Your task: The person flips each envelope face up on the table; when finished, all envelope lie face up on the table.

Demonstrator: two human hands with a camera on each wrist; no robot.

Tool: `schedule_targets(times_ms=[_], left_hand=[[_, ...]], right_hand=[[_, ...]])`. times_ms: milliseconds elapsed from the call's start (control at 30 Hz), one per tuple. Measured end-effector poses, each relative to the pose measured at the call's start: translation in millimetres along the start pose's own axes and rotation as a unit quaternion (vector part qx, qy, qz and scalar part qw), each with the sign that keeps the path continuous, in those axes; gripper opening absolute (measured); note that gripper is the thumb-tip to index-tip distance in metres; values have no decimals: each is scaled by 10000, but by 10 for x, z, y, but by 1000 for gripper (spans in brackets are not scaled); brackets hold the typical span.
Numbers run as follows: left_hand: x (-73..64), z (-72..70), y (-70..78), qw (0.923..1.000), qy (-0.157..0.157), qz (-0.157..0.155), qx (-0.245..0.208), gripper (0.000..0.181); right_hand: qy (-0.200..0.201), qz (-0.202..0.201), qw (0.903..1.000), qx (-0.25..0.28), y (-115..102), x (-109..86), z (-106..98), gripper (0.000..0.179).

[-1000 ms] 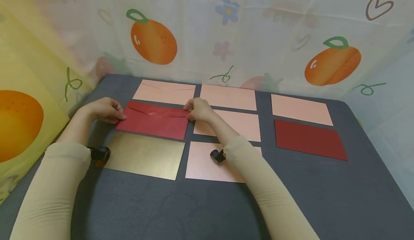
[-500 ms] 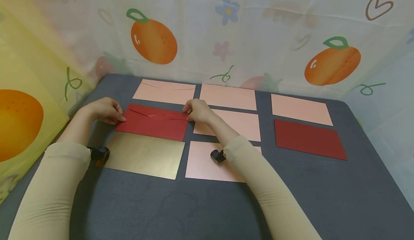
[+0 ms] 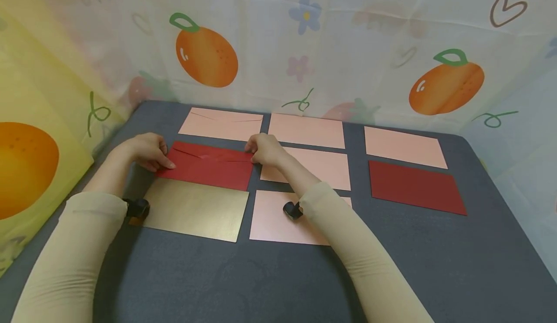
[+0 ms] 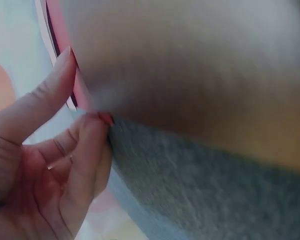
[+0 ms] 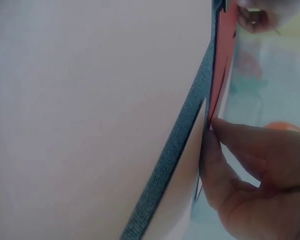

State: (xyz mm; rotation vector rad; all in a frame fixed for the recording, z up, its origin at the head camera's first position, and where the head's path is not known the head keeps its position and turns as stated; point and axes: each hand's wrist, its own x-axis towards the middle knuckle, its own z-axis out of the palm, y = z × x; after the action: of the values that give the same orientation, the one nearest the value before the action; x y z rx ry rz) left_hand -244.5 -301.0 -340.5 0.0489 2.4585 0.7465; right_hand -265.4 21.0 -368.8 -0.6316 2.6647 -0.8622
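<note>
A red envelope (image 3: 209,170), its flap side up, lies at the left of the table in the head view, just behind a gold envelope (image 3: 196,209). My left hand (image 3: 150,153) holds its left edge between thumb and fingers; the left wrist view shows the thumb (image 4: 55,87) and fingertips at that edge. At the opposite edge, my right hand (image 3: 266,149) pinches the far right corner; thumb and finger (image 5: 217,165) meet on it in the right wrist view. The red envelope's near edge runs along the gold one's far edge.
Pink envelopes lie behind the red one (image 3: 222,124) and in the middle column (image 3: 306,130), partly under my right arm. To the right are another pink envelope (image 3: 404,146) and a dark red one (image 3: 415,187). A printed curtain (image 3: 348,37) hangs behind the grey table (image 3: 196,284).
The red envelope has shifted slightly toward me, up to the gold one. My left hand has slid a little to the right and nearer; the right hand is almost still.
</note>
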Motion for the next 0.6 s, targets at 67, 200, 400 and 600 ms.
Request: schedule_targets(times_ms=[67, 200, 400, 600], left_hand=[[-3, 8, 32, 10000, 72, -31, 45, 46], [1, 5, 66, 9997, 144, -62, 185, 41], [44, 9, 69, 9982, 381, -3, 473, 30], [39, 5, 48, 9952, 545, 235, 774, 31]], right_hand=[[55, 81, 9999, 118, 3, -3, -3, 30], [130, 147, 9992, 348, 0, -12, -19, 30], [145, 110, 9989, 430, 6, -10, -22, 29], [141, 93, 9989, 431, 4, -19, -26, 29]])
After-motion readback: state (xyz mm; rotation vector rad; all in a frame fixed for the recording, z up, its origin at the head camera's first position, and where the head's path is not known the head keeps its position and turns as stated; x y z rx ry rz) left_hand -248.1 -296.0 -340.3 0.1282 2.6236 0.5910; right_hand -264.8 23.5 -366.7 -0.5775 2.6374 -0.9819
